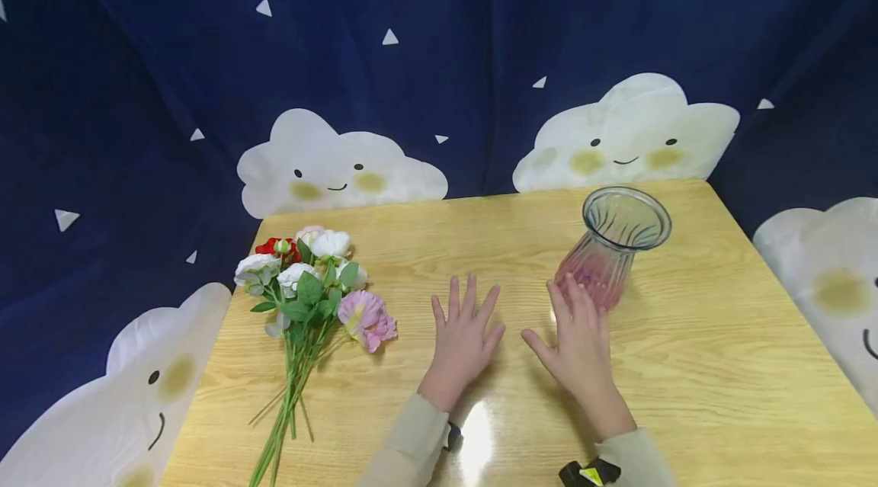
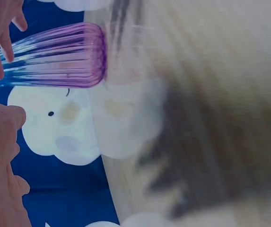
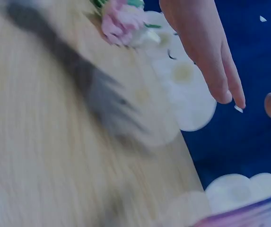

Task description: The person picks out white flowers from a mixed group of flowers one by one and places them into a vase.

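Note:
A ribbed glass vase [image 1: 605, 258], clear-blue at its flared rim and pink toward its base, stands on the right side of the table. My right hand [image 1: 581, 350] has its fingers extended in front of the vase's lower part; whether they touch it I cannot tell. My left hand [image 1: 461, 342] is spread over the middle of the table and holds nothing. In the left wrist view the vase [image 2: 59, 59] appears sideways, with the left hand [image 2: 0, 161] below it. A bunch of flowers [image 1: 309, 296], red, white and pink with long green stems, lies on the left.
The wooden table [image 1: 720, 365] ends at the back against a dark blue curtain [image 1: 473, 30] printed with smiling clouds. In the right wrist view, shadows of the hands fall on the tabletop [image 3: 40, 156], and a pink flower [image 3: 118, 21] shows at the top.

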{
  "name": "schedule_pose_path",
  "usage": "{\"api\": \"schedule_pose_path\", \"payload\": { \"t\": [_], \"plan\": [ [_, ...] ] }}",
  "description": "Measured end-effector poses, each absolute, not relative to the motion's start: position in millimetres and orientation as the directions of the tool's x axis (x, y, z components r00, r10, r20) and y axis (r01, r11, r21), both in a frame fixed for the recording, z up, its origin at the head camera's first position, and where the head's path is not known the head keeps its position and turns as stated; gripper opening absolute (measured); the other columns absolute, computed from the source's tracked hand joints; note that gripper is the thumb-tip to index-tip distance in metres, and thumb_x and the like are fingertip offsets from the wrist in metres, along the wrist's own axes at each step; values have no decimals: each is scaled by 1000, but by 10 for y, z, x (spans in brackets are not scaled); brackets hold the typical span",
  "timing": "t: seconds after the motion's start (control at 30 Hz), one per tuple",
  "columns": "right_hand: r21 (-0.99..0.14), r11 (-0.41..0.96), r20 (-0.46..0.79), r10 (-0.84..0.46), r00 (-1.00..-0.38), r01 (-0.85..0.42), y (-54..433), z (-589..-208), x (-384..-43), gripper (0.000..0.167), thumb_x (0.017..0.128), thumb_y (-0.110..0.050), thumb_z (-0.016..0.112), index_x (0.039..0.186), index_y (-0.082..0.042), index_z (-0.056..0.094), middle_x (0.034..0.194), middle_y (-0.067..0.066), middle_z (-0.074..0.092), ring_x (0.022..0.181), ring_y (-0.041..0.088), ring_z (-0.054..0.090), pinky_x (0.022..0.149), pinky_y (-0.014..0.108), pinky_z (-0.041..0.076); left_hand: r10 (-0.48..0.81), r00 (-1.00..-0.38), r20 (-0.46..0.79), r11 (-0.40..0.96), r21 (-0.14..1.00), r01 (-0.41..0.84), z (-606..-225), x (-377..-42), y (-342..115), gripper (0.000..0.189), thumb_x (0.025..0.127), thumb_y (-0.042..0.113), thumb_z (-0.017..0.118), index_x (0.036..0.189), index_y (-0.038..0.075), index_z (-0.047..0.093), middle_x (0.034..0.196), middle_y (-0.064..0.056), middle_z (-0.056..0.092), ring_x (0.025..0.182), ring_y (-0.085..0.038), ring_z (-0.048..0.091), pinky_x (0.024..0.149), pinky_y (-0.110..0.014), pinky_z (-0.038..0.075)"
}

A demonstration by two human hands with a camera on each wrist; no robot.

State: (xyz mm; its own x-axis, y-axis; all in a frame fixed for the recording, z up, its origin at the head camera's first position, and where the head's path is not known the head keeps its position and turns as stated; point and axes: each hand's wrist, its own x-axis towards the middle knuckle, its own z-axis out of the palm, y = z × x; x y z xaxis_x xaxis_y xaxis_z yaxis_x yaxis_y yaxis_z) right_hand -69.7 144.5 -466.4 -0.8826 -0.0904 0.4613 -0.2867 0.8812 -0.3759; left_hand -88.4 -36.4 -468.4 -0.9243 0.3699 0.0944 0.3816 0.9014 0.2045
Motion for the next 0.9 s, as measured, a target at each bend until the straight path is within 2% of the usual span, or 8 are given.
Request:
{"api": "schedule_pose_path", "payload": {
  "t": [0.1, 0.23, 0.33, 0.47, 0.57, 0.73, 0.9],
  "plan": [
    [-416, 853, 588, -10, -809, -314, 1553, -4613, -723, 84, 81, -67, 36, 127, 3, 40, 132, 25, 36, 113, 45, 37, 87, 63, 28, 399, -911, 102, 884, 220, 412, -4643, -993, -289, 60, 92, 44, 41, 143, 24, 19, 148, -15, 5, 132, -36, -9, 98, -63, 4],
    [-464, 818, 720, 125, -683, -339, 1714, -4563, -762, 79, 81, -60, 46, 122, 7, 43, 127, 25, 43, 106, 46, 43, 82, 60, 34, 441, -891, 113, 863, 219, 455, -4572, -1157, -159, 66, 89, 44, 48, 144, 25, 17, 148, -15, 6, 133, -36, -7, 99, -62, 6],
    [-519, 796, 719, 209, -663, -311, 1856, -4541, -799, 78, 79, -56, 53, 126, 5, 40, 128, 24, 42, 110, 46, 42, 86, 61, 33, 452, -887, 90, 860, 219, 461, -4516, -1270, -26, 71, 87, 47, 49, 144, 26, 13, 148, -13, 5, 133, -33, -9, 101, -59, 5],
    [-627, 746, 616, 297, -730, -225, 2055, -4508, -867, 80, 74, -37, 68, 135, -1, 31, 133, 25, 36, 116, 46, 36, 92, 61, 28, 458, -887, 55, 851, 261, 455, -4436, -1386, 206, 76, 84, 51, 51, 144, 27, 11, 149, -11, 6, 133, -31, -8, 102, -57, 3],
    [-710, 688, 508, 348, -788, -154, 2171, -4470, -932, 87, 69, -22, 74, 140, -5, 25, 135, 25, 33, 119, 45, 33, 93, 61, 26, 466, -883, 51, 828, 325, 456, -4389, -1458, 381, 81, 81, 52, 55, 144, 26, 11, 148, -10, 9, 134, -31, -4, 102, -57, 4],
    [-778, 618, 391, 337, -857, -112, 2313, -4411, -1051, 91, 70, -19, 76, 142, -13, 21, 137, 24, 31, 123, 43, 30, 96, 60, 23, 461, -887, 43, 774, 470, 425, -4323, -1558, 600, 93, 75, 50, 65, 145, 23, 9, 148, -8, 11, 133, -33, 4, 102, -57, 7],
    [-842, 520, 313, 253, -915, -144, 2401, -4347, -1167, 90, 72, -16, 74, 143, -16, 19, 139, 22, 29, 126, 41, 25, 100, 58, 17, 446, -895, 30, 660, 665, 351, -4280, -1641, 751, 101, 70, 42, 72, 145, 18, 8, 148, -6, 13, 132, -32, 16, 100, -55, 19]
  ]
}}
